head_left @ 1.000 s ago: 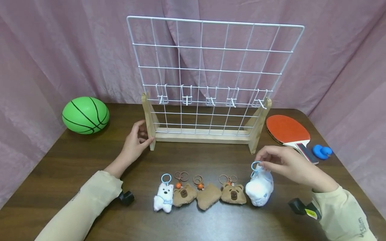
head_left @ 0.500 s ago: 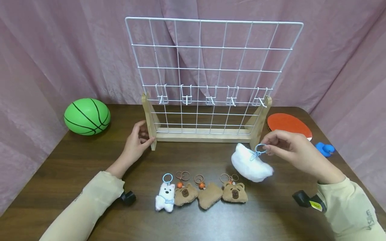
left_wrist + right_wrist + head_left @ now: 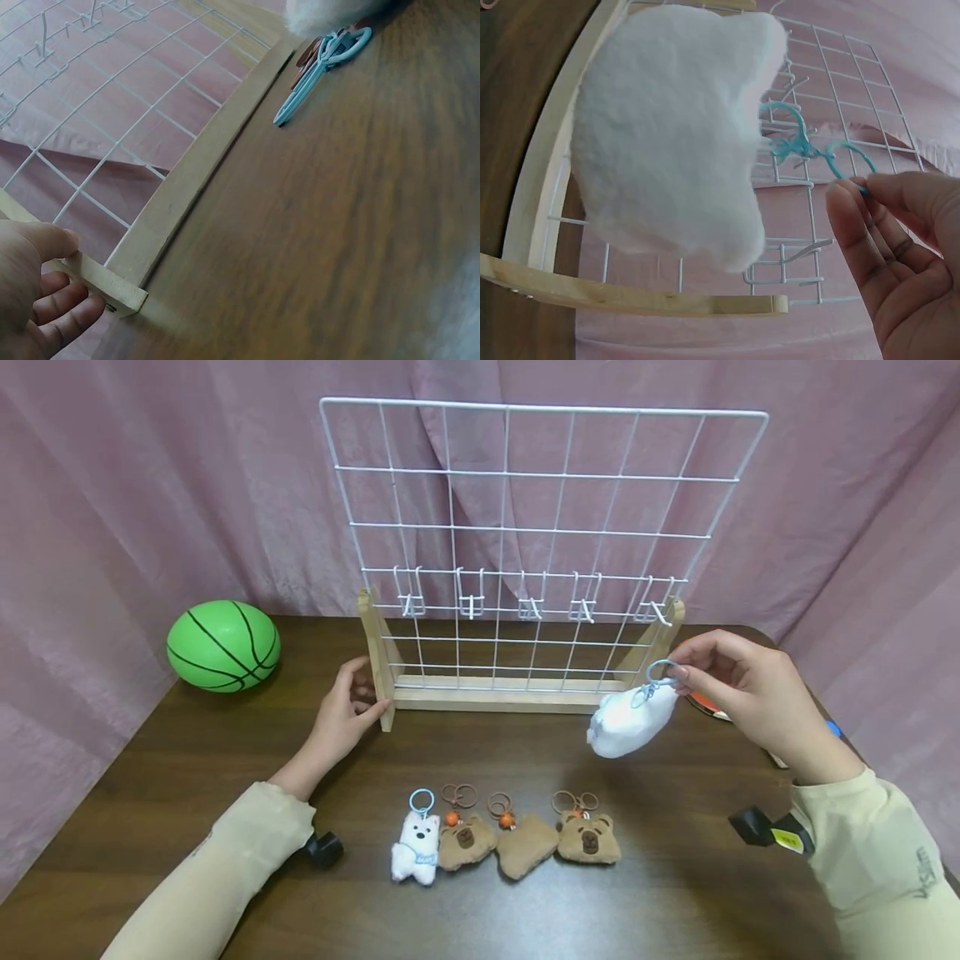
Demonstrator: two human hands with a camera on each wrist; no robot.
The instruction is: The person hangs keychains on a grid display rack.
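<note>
My right hand (image 3: 761,706) pinches the light blue ring (image 3: 853,148) of a white plush keychain (image 3: 630,724) between thumb and fingertip. The plush hangs in the air before the right end of a white wire grid rack; its plain fuzzy side fills much of the right wrist view. At the rack's other end, my left hand (image 3: 337,714) holds the wooden side post (image 3: 377,652), thumb in front and fingers curled on the outer side. Several white hooks (image 3: 472,605) stick out from the grid in one row, with nothing hanging on them.
Lined up on the table are a white bear keychain (image 3: 416,847) and three brown plush keychains, one face down (image 3: 527,846). A green ball (image 3: 223,646) stands at the back left. A red paddle (image 3: 705,705) and a blue toy (image 3: 834,728) are partly hidden behind my right hand.
My right hand has lifted the white plush keychain off the table by its ring and carried it up and back toward the rack, the plush turning. My left hand stays on the post.
</note>
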